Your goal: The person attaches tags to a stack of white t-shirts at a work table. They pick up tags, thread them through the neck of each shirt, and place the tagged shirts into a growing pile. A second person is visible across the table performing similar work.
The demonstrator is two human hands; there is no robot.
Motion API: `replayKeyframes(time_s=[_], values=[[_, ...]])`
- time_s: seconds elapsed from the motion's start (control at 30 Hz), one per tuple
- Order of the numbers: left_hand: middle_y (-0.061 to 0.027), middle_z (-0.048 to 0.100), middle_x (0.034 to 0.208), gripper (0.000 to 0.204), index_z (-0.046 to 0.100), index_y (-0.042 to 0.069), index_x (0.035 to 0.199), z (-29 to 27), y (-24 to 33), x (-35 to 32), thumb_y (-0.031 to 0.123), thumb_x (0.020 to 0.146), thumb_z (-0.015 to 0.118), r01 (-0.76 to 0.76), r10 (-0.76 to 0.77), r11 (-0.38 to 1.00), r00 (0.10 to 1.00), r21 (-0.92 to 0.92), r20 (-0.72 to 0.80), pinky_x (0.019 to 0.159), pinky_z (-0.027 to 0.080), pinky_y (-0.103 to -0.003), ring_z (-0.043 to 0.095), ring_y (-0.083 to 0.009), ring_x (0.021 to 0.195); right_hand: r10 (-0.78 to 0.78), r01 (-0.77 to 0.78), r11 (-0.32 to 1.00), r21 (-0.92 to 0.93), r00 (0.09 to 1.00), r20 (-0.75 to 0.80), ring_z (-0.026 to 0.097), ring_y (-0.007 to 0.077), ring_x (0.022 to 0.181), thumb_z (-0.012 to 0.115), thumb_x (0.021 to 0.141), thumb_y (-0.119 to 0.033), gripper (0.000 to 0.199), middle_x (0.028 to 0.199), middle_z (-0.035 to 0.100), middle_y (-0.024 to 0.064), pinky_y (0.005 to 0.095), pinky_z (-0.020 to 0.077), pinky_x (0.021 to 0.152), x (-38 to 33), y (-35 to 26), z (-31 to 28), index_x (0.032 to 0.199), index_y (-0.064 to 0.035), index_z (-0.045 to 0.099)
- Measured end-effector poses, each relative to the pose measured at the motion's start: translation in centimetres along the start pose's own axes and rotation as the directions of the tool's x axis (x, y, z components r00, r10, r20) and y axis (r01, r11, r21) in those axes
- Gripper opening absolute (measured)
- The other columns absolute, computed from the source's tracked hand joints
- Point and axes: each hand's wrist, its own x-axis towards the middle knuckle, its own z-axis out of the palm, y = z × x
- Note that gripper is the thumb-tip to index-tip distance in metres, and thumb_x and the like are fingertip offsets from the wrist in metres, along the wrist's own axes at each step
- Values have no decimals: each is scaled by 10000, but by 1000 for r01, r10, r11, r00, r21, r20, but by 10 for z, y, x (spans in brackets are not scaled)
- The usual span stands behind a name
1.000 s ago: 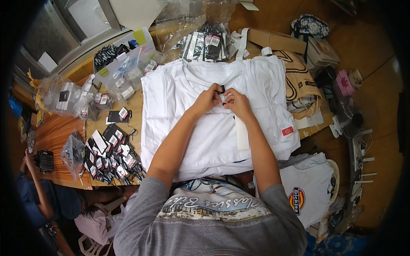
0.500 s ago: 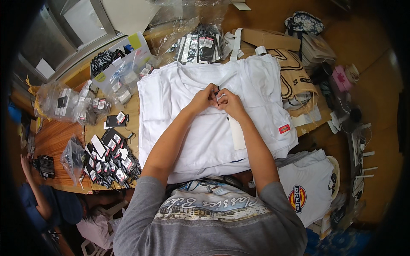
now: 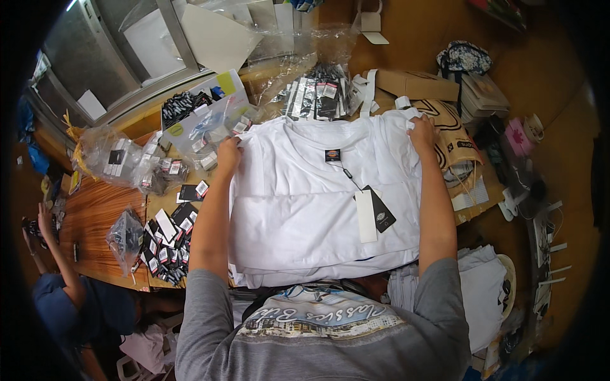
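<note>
A white T-shirt lies on top of a stack of white garments in front of me, its neckline at the far side. My left hand is closed on its far left shoulder corner. At the far right shoulder, my right hand grips the fabric with curled fingers. Between them, a small black neck label shows inside the collar. From it a dark cord runs to a black hang tag and a white tag, both lying flat on the shirt front.
Loose black and white tags are heaped left of the shirt, near bagged tags. A white box and more tags stand beyond. A paper bag is at right. A co-worker's arm shows far left.
My hands have left the cord at the collar and spread apart to the two shoulder corners. The hang tags now lie uncovered on the shirt. The view has shifted a little.
</note>
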Motion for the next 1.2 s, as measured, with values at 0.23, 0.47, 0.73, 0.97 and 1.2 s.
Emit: replayKeyframes(time_s=[0.23,0.47,0.73,0.97,1.2], values=[[-140,534,1037,153,616,33,860,-31,11,-11,70,727,549,-175,67,960,902,-220,-426,691,445,-310,576,-259,777,331,-155,689,708,936,-118,567,209,733,594,680,-25,213,803,592,99,291,438,633,16,67,25,885,-21,536],[-17,548,829,114,535,55,900,-78,-10,-48,119,818,489,122,-136,123,985,-985,105,634,424,-246,517,-102,717,411,-148,-73,986,897,165,529,150,789,492,747,53,170,897,556,82,218,420,675,-47,103,-34,916,39,507],[3,519,736,86,498,51,831,-94,-18,-87,126,799,527,139,118,27,983,-990,141,592,392,-202,492,-67,621,36,105,734,671,981,-193,491,191,944,464,662,120,398,1022,515,93,304,369,815,-88,79,-50,1022,-43,509],[-49,543,702,145,515,28,741,-109,-31,-118,146,741,600,106,204,41,972,-994,112,625,400,-243,521,-137,678,-114,66,979,194,961,250,459,213,978,585,608,-34,268,990,515,18,472,235,865,-104,62,-52,872,-82,582],[-104,604,730,118,598,-29,762,-135,7,-162,83,730,583,67,610,681,498,-729,616,655,433,-275,566,-173,699,-91,163,853,495,982,-166,532,238,836,569,684,-62,226,881,556,140,315,408,725,-114,116,-65,888,26,530]])
